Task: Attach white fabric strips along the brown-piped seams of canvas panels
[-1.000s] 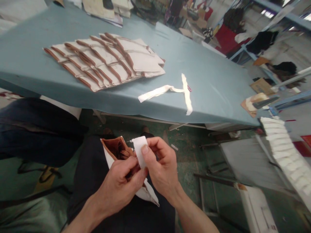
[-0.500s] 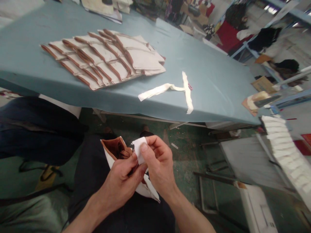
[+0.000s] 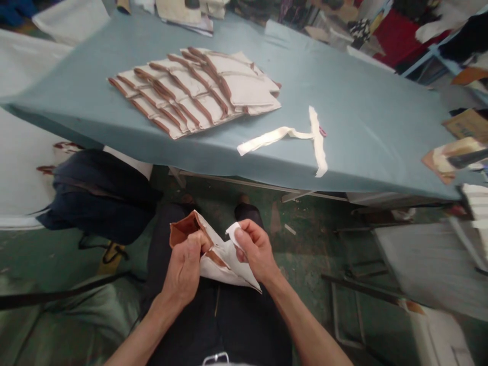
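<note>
A white fabric pouch with a brown lining (image 3: 229,273) lies across my lap, its mouth open toward the table. My left hand (image 3: 185,264) is closed on the pouch at its opening, with the fingertips against the brown lining. Pinched between the thumb and fingers of my right hand (image 3: 254,249) is a small white strip (image 3: 232,233), held just above the right side of the pouch. The strip's lower part is hidden by the fingers.
On the blue-covered table (image 3: 366,137) lie overlapping rows of white pouches with brown edges (image 3: 198,91) and a T-shaped arrangement of cream strips (image 3: 280,136). A dark blue bag (image 3: 99,193) stands on the floor at left. A metal-framed stand (image 3: 351,315) is at right.
My hands have moved apart: the left now grips the pouch's mouth, and the right has drawn the white strip away from it. The view has turned left.
</note>
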The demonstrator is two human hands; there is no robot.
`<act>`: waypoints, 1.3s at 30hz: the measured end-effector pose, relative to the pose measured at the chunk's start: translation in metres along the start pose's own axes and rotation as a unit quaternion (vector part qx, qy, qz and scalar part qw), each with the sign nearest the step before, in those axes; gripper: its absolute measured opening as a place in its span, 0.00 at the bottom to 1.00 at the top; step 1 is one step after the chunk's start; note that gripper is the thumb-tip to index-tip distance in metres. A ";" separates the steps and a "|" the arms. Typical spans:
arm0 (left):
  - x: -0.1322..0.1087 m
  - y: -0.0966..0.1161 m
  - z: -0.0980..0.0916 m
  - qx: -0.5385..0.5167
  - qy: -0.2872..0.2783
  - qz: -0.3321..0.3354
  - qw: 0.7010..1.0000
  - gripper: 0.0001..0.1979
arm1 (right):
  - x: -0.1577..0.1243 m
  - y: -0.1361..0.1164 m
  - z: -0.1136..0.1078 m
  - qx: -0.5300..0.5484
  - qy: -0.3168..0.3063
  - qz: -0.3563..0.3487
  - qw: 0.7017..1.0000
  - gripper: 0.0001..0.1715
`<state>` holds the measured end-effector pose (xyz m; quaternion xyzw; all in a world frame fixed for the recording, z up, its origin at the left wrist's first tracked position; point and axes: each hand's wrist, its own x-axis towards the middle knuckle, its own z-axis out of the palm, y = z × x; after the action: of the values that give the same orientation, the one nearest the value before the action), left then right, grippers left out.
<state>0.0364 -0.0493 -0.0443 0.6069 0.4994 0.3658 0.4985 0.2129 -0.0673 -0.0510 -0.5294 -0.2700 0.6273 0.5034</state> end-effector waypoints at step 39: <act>0.019 0.049 -0.013 -0.087 -0.109 -0.036 0.989 0.12 | -0.009 -0.061 0.000 -0.236 -0.132 -0.088 0.959 0.24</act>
<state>0.0407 -0.0279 0.0054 0.5787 0.4298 0.3211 0.6142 0.2332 -0.0544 0.0059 -0.5202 -0.5196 0.5631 0.3773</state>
